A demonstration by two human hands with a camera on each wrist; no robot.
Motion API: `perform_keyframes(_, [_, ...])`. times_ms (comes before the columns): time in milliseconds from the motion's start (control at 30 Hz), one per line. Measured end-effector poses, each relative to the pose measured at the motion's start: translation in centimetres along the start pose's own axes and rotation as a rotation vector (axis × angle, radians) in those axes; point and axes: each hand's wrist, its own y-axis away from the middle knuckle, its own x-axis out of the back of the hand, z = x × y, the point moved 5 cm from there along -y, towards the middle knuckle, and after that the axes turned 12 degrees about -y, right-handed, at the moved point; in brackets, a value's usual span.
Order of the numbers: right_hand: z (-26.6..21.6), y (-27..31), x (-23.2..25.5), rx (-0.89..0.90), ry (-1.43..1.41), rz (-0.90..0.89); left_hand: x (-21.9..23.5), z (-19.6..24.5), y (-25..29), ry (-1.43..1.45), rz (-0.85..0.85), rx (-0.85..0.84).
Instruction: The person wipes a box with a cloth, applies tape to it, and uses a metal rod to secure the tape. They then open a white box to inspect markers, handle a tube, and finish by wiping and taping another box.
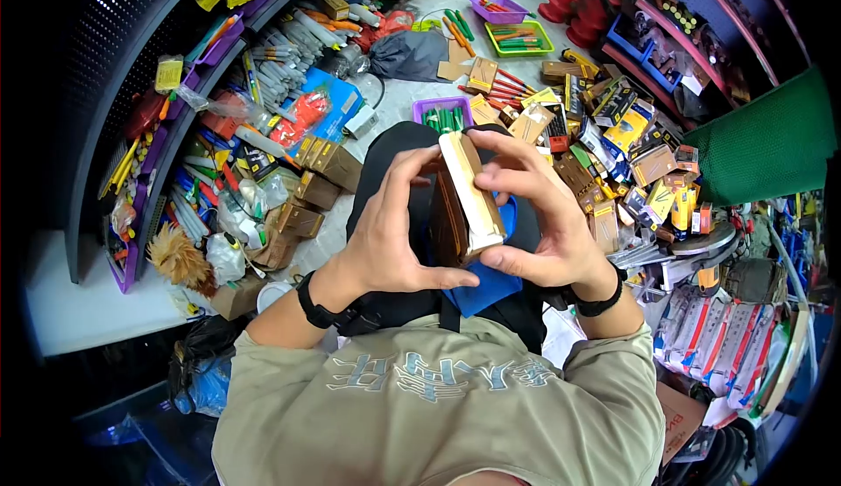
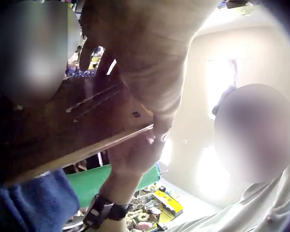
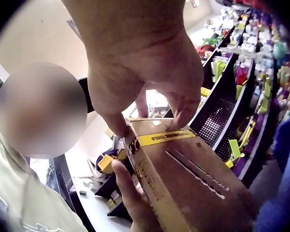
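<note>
A brown cardboard box [image 1: 477, 197] with a pale narrow side facing up is held between both hands above the lap. The left hand [image 1: 394, 223] grips its left side, thumb along the near end. On the other side the right hand [image 1: 547, 214] pinches it with thumb and fingers. In the right wrist view the box [image 3: 198, 179] shows a yellow strip and a picture of two drill bits, with the right hand [image 3: 145, 72] at its end. The left wrist view has the box [image 2: 87, 121] dark and close, beside the left hand [image 2: 145, 53]. A blue cloth [image 1: 491, 286] lies under the box.
Piled small boxes [image 1: 631, 144] cover the floor at the right, near a green mesh roll [image 1: 758, 140]. Brown boxes [image 1: 328, 164] and packaged tools lie at the left beside a dark shelf [image 1: 105, 92]. A purple tray [image 1: 442, 103] of green items sits ahead.
</note>
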Motion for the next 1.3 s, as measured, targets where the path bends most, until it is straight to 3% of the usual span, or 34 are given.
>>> perform_keyframes(267, [-1.0, 0.5, 1.0, 0.000, 0.000, -0.025, -1.0, 1.1, -1.1, 0.139, 0.037, 0.090])
perform_keyframes(333, [-0.4, 1.2, 1.2, 0.028, -0.090, 0.039, -0.6, 1.5, -1.7, 0.147, 0.059, 0.065])
perform_keyframes(400, [0.0, 1.8, 1.1, 0.051, -0.092, 0.056, -0.5, 2.2, -2.2, 0.023, 0.049, -0.094])
perform_keyframes(533, [0.2, 2.2, 0.9, 0.096, -0.166, 0.060, -0.6, 2.6, -2.2, -0.040, 0.034, -0.094])
perform_keyframes(667, [-0.7, 1.8, 1.5, 0.015, -0.147, 0.020, -0.9, 2.7, -2.3, -0.033, -0.025, -0.068])
perform_keyframes(867, [-3.0, 0.3, 0.0, -0.084, 0.337, -0.041, -1.3, 2.6, -1.9, -0.051, -0.039, -0.051])
perform_keyframes(1000, [-3.5, 0.0, -0.2, -0.131, 0.414, -0.067, -1.3, 2.4, -1.5, -0.002, 0.039, -0.076])
perform_keyframes(1133, [-3.5, 0.0, -0.3, -0.046, 0.411, -0.105, -1.3, 2.2, -1.0, -0.010, 0.057, -0.077])
perform_keyframes(1200, [-3.3, 0.0, -0.3, -0.125, 0.443, -0.186, -1.4, 2.2, -1.0, -0.055, 0.068, -0.100])
perform_keyframes(1300, [-3.6, -0.2, -0.5, -0.133, 0.476, -0.113, -1.5, 2.3, -1.0, -0.061, 0.087, -0.108])
